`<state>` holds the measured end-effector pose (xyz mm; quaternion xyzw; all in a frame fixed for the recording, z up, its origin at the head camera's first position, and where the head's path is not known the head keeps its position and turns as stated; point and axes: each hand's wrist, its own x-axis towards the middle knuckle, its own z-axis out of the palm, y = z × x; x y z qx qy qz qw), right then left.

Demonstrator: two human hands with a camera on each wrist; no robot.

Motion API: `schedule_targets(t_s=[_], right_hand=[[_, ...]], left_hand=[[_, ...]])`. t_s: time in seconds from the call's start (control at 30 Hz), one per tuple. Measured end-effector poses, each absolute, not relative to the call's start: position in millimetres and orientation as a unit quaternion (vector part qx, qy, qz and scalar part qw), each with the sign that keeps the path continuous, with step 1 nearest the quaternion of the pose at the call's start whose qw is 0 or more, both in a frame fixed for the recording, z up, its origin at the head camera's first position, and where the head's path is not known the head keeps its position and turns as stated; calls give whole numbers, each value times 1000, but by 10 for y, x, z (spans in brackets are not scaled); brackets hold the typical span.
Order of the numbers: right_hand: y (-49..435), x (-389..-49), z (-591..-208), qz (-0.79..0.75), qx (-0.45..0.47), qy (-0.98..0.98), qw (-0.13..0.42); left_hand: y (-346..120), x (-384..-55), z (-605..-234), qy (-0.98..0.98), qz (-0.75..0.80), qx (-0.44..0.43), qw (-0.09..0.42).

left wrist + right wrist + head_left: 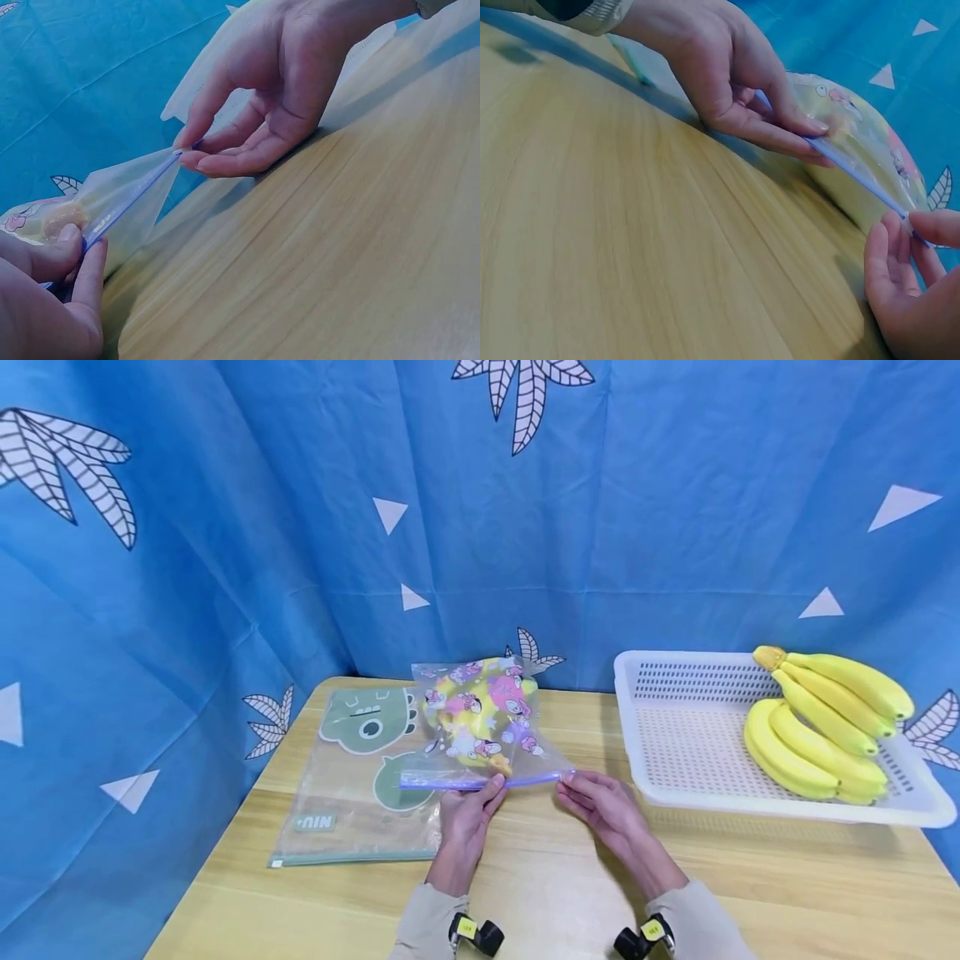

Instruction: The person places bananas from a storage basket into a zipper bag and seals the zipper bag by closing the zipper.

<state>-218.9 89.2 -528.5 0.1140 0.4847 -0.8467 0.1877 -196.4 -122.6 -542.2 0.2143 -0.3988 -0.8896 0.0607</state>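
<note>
A clear zip bag printed with pink and purple cartoon figures holds a yellow bunch of bananas, its brownish stem end toward the person. Along the near edge runs a blue-purple zip strip. My left hand pinches this strip near its middle between thumb and finger. At the strip's right end, my right hand pinches the corner with thumb and fingertips. In the right wrist view the strip is stretched taut between the left hand and the right hand.
To the left, a larger clear bag with green dinosaur print lies flat, partly under the printed bag. A white plastic basket at the right holds more bananas. Blue patterned cloth hangs behind the wooden table.
</note>
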Motion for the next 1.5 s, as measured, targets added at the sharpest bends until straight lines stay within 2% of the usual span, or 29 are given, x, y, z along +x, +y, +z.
schedule_targets(t_s=[0.37, 1.03, 1.17, 1.27, 1.5], right_hand=[[945, -2108, -5294, -847, 138, 486, 167], [1098, -1964, -5276, -862, 149, 469, 120], [1143, -1954, -5289, -865, 141, 463, 129], [1183, -1923, -5301, -861, 132, 472, 137], [1218, -1777, -5243, -783, 83, 606, 108]], left_hand=[[-1180, -1985, -5438, -410, -889, 195, 53], [-1022, -2094, -5420, -432, -888, 155, -21], [-1046, -2068, -5420, -435, -888, 144, -31], [-1132, -2009, -5438, -443, -885, 127, -62], [-1473, -1828, -5370, -526, -825, 49, -201]])
